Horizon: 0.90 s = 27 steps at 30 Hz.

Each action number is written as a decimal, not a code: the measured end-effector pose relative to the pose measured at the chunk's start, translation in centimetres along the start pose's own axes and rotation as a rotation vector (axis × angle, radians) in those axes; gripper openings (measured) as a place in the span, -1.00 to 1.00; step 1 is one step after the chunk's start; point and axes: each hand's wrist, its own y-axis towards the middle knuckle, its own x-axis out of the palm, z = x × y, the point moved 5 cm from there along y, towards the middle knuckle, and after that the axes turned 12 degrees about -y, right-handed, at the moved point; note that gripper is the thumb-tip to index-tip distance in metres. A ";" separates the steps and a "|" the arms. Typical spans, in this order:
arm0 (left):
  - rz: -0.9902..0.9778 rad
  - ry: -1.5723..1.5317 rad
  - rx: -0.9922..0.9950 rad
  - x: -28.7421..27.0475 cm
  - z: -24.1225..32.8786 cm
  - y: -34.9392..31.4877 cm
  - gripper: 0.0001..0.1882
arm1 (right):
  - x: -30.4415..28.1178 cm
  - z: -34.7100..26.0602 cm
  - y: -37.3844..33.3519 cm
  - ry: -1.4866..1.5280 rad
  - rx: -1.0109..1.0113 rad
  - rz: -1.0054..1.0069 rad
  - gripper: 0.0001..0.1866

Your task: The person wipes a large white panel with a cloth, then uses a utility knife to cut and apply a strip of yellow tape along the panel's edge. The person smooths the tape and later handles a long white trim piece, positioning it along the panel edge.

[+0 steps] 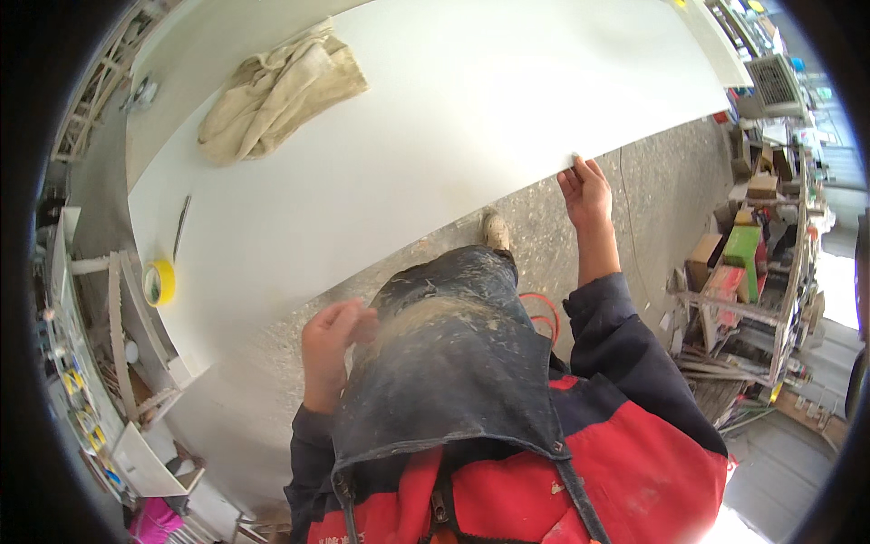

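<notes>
A large white sheet (435,163) with a smooth face spreads across the upper part of the view, in front of my body. At its near edge, toward the right, my right hand (587,192) has its fingers closed on the rim of the sheet. My left hand (333,343) is in the air beside my dusty dark apron (444,363), apart from the sheet's near edge. Its fingers are bent and smeared by motion, so whether they hold anything is unclear. A crumpled beige cloth (281,91), a thin dark pen-like tool (182,227) and a yellow tape roll (159,283) lie on the sheet's left part.
Cluttered shelves (770,299) with boxes, among them a green box (743,258), stand along the right. A red hose (544,313) runs on the speckled floor (662,199) near my legs. Wooden frames (122,335) and a white trough-like piece (149,462) are at the left.
</notes>
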 end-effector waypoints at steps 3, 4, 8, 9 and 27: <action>-0.153 0.614 0.485 6.5 2.7 2.7 -0.74 | 0.1 0.1 0.0 0.033 -0.005 0.000 -0.83; -0.203 0.830 0.709 8.9 3.4 3.4 -0.74 | 0.3 0.2 0.1 0.044 0.000 -0.010 -0.83; -0.284 1.125 1.097 16.8 3.3 7.4 -0.61 | 0.5 0.4 0.0 0.078 0.016 0.000 -0.79; -0.294 1.145 1.105 17.5 2.8 8.2 -0.58 | 0.4 0.5 0.1 0.086 0.013 -0.010 -0.77; -0.307 1.220 1.137 20.6 1.7 10.4 -0.45 | 0.6 0.6 0.0 0.096 0.019 0.023 -0.68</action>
